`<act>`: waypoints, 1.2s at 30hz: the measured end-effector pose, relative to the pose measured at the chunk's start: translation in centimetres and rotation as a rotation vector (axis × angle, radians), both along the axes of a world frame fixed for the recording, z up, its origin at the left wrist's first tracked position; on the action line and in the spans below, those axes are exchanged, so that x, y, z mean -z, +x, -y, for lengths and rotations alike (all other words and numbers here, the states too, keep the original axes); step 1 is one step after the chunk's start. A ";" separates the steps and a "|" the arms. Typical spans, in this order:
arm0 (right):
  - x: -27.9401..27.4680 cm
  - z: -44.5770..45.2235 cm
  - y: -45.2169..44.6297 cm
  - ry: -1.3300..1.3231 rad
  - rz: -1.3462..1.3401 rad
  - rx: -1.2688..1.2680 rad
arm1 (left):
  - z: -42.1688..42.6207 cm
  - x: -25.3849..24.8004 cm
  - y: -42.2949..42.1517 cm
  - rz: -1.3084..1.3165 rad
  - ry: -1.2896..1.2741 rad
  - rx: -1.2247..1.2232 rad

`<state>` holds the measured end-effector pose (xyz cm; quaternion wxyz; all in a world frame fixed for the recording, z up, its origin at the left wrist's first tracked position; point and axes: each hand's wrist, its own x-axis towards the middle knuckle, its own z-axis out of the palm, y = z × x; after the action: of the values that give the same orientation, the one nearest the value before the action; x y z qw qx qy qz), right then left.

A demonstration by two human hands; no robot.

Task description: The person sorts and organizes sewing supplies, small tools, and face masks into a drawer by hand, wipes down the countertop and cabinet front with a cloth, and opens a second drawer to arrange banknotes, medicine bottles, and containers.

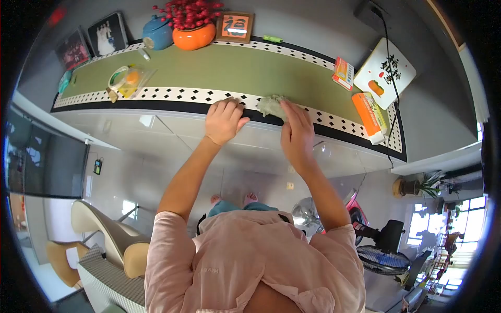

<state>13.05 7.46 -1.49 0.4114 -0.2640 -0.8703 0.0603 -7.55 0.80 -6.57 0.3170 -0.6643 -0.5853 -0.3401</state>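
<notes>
"Where is the cloth?"

"The pale, fuzzy cloth [270, 106] is on the front edge of the long green mat [209, 70], near the middle."

"Who has it?"

"The right hand [299, 133]. Its fingers are almost straight and lie on the cloth — I can't tell if they pinch it."

"And the left hand [224, 121]?"

"It is at the front edge too, near the cloth. Its fingers are close together and a bit bent, and the thumb sticks out."

"Is anything in the way?"

"On the left, a white ring [111, 79] and a clear bag [144, 76] sit near the front edge. On the right, an orange and white box [368, 116] lies by the spotted border, with a smaller box [343, 74] behind it. A white board [373, 65] is there too — a black cord [387, 44] runs across it."

"What's along the back?"

"Two pictures [108, 34], a blue jar [156, 34], an orange pot [193, 37] with red berries [188, 14], and a brown frame [235, 27]. They are well apart from both hands."
</notes>
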 end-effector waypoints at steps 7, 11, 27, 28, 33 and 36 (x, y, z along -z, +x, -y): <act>3.9 2.5 -3.6 0.272 0.180 -0.091 | 3.5 -0.3 -1.0 0.221 0.075 0.088; 4.9 3.8 -8.7 0.420 0.222 -0.296 | 8.0 2.8 -4.4 0.450 0.218 -0.190; 7.5 7.2 -19.9 0.860 0.571 -0.454 | 13.6 5.2 -8.2 0.632 0.033 -0.316; 7.3 6.8 -18.7 0.853 0.576 -0.442 | 12.8 5.4 -7.5 0.601 0.043 -0.302; 7.9 3.6 -10.1 0.791 0.558 -0.350 | 8.9 5.6 -1.0 0.568 0.056 -0.214; 8.6 1.0 -3.4 0.848 0.559 -0.223 | 6.5 5.7 3.8 0.543 -0.003 -0.120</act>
<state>9.62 6.46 -10.08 0.2254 0.0141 -0.9176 -0.3271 -3.72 -5.75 -12.26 0.1673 -0.5135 -0.6877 -0.4851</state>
